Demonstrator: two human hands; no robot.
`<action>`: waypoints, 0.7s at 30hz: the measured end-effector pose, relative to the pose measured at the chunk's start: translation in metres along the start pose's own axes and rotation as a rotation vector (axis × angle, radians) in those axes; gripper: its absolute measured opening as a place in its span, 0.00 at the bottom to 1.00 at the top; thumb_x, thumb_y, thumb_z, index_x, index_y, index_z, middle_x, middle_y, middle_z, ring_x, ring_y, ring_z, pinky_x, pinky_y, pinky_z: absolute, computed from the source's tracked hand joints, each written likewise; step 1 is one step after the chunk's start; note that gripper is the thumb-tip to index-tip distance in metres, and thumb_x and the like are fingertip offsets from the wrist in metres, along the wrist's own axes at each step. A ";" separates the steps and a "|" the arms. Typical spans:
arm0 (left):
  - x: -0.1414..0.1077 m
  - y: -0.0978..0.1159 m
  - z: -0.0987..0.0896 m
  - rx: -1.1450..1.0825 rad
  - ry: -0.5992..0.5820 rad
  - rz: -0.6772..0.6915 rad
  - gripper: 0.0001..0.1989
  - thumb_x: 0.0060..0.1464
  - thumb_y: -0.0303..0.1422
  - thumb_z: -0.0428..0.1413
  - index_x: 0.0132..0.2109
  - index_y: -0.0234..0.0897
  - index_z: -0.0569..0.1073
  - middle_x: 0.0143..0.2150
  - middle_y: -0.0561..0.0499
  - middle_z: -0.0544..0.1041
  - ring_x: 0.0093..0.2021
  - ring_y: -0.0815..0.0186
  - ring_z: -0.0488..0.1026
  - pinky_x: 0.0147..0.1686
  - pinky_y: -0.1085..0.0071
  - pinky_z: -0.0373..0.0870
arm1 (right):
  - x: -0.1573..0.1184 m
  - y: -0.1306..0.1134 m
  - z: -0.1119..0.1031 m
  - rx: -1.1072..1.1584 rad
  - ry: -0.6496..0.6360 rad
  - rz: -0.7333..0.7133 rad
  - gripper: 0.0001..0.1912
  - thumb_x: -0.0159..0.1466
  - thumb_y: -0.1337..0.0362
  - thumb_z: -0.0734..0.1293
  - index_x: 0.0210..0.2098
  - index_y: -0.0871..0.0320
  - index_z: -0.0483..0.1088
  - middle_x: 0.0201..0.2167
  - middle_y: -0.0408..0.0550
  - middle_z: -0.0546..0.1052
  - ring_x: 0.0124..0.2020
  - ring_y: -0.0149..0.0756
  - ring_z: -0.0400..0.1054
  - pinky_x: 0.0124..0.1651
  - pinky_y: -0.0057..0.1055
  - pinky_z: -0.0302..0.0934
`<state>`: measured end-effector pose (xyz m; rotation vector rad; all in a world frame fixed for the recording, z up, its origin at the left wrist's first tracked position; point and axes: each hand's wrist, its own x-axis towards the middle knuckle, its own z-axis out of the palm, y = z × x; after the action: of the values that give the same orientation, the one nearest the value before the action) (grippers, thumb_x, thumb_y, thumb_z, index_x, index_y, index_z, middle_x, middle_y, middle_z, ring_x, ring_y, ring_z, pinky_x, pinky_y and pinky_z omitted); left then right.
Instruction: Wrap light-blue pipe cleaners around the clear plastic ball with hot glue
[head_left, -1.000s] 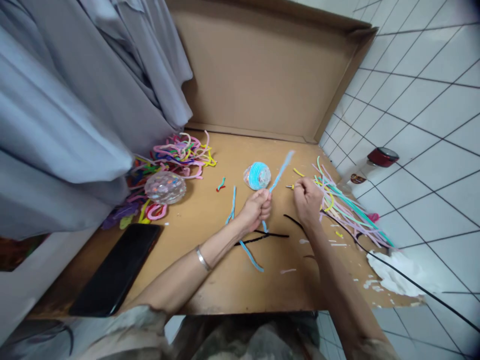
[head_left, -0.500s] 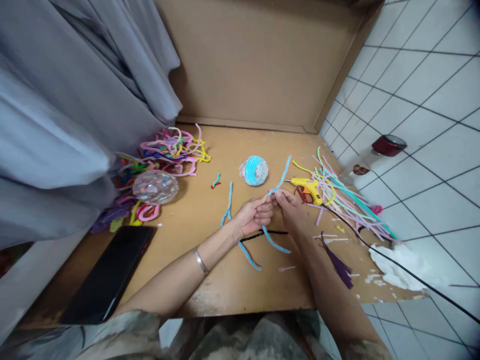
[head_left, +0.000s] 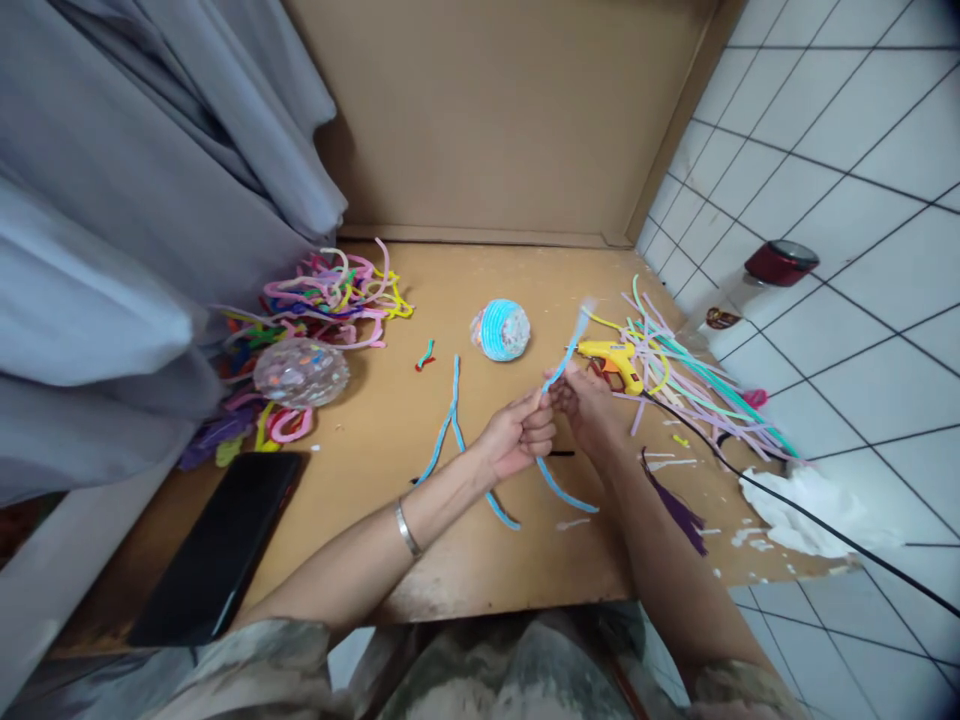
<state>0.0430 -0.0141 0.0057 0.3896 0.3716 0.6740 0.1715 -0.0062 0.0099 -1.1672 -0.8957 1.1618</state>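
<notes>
A light blue pipe cleaner (head_left: 564, 488) runs through my left hand (head_left: 523, 432), which is closed around it; its upper end rises blurred past the fingers. Close against it, my right hand (head_left: 581, 400) pinches the same piece near its middle. Left of my hands, a forked blue pipe cleaner (head_left: 454, 400) lies on the table, partly under my left forearm. Beyond my hands rests a ball wrapped with a blue band (head_left: 504, 330). A black pipe cleaner (head_left: 561, 453) shows partly beneath my hands.
On the right are a yellow glue gun (head_left: 611, 362) with a black cord, loose pipe cleaners (head_left: 701, 385), a purple tassel (head_left: 679, 515) and white tissue (head_left: 799, 510). On the left are a speckled ball (head_left: 301, 373), a pipe cleaner heap (head_left: 330, 290) and a black phone (head_left: 217, 550).
The view has shifted slightly. Both hands have moved a little right relative to the table, and the lower end of the held blue piece has swung right.
</notes>
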 end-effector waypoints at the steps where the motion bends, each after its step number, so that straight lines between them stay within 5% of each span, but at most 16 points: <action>1: 0.001 0.001 -0.001 -0.006 0.014 0.007 0.12 0.59 0.33 0.56 0.30 0.35 0.62 0.18 0.64 0.42 0.14 0.78 0.39 0.13 0.84 0.40 | -0.003 0.000 0.003 -0.055 -0.044 -0.006 0.16 0.53 0.49 0.67 0.23 0.56 0.69 0.19 0.42 0.69 0.22 0.30 0.61 0.27 0.29 0.55; 7: 0.007 -0.010 -0.010 0.120 0.109 0.110 0.17 0.56 0.40 0.58 0.29 0.37 0.60 0.16 0.64 0.46 0.14 0.77 0.42 0.14 0.82 0.42 | -0.013 0.004 0.012 -0.401 -0.022 -0.255 0.16 0.58 0.57 0.64 0.18 0.56 0.62 0.19 0.40 0.66 0.25 0.31 0.60 0.31 0.29 0.55; 10: 0.008 -0.008 -0.013 0.499 0.189 0.242 0.20 0.56 0.48 0.55 0.28 0.37 0.62 0.17 0.61 0.54 0.17 0.75 0.51 0.17 0.79 0.52 | -0.008 0.007 0.006 -0.441 -0.021 -0.259 0.17 0.59 0.55 0.62 0.18 0.55 0.61 0.19 0.41 0.65 0.25 0.31 0.59 0.31 0.29 0.55; 14: 0.009 0.009 -0.016 1.070 0.374 0.618 0.18 0.57 0.45 0.54 0.28 0.34 0.69 0.26 0.54 0.67 0.30 0.70 0.64 0.32 0.74 0.63 | -0.006 0.008 0.001 -0.372 -0.115 -0.130 0.17 0.58 0.50 0.63 0.21 0.55 0.64 0.17 0.39 0.63 0.21 0.30 0.56 0.27 0.28 0.53; 17: 0.013 0.023 -0.017 1.025 0.325 0.662 0.16 0.58 0.44 0.53 0.34 0.34 0.73 0.30 0.52 0.73 0.32 0.69 0.68 0.35 0.73 0.65 | -0.008 0.010 0.005 -0.242 -0.303 0.041 0.19 0.54 0.47 0.66 0.21 0.56 0.65 0.17 0.40 0.66 0.20 0.29 0.59 0.26 0.28 0.55; 21: 0.019 0.033 -0.013 0.659 0.293 0.507 0.15 0.53 0.43 0.59 0.34 0.32 0.73 0.26 0.53 0.72 0.20 0.75 0.62 0.21 0.77 0.59 | -0.014 0.010 0.013 -0.063 -0.396 0.189 0.20 0.53 0.46 0.68 0.25 0.56 0.64 0.18 0.38 0.66 0.16 0.26 0.58 0.21 0.26 0.53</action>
<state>0.0339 0.0251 0.0058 1.0392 0.7923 1.1052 0.1547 -0.0171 0.0034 -1.1087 -1.1439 1.5631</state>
